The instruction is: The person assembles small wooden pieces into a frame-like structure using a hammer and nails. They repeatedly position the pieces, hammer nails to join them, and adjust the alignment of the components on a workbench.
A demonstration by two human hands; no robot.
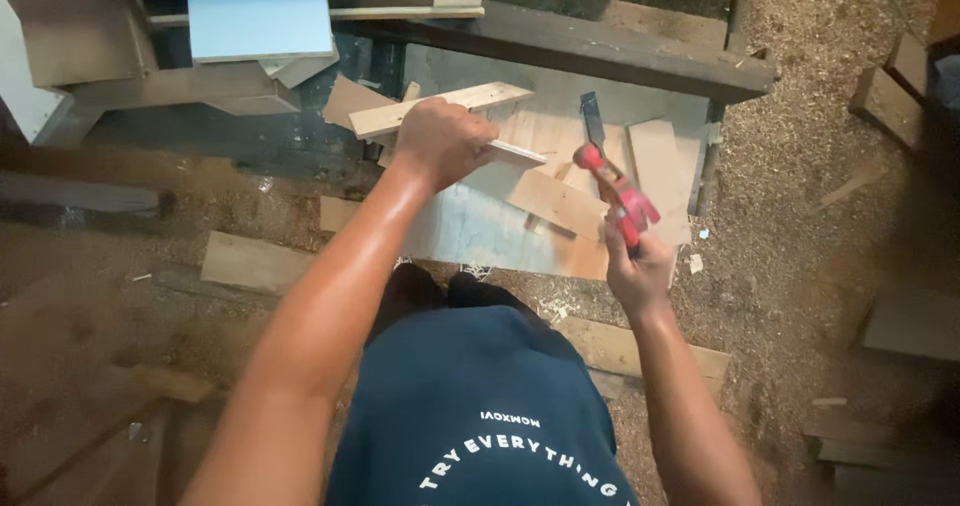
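My left hand (440, 141) grips a thin pale wood strip (512, 152) that points right, just below a wider plank (440, 108). My right hand (635, 266) holds a tool with a red handle (615, 188) and a dark flat blade (591, 118) that points away from me. Both hands are over a pale board (480, 228) that carries several wood offcuts, among them a tan one (555, 201) right beside the tool.
A dark beam (600, 46) runs across behind the board. A light blue panel (260, 18) and grey boards lie at the top left. Sawdust covers the floor on the right. Planks (250, 263) lie on the ground near my legs, and more timber sits at the right edge.
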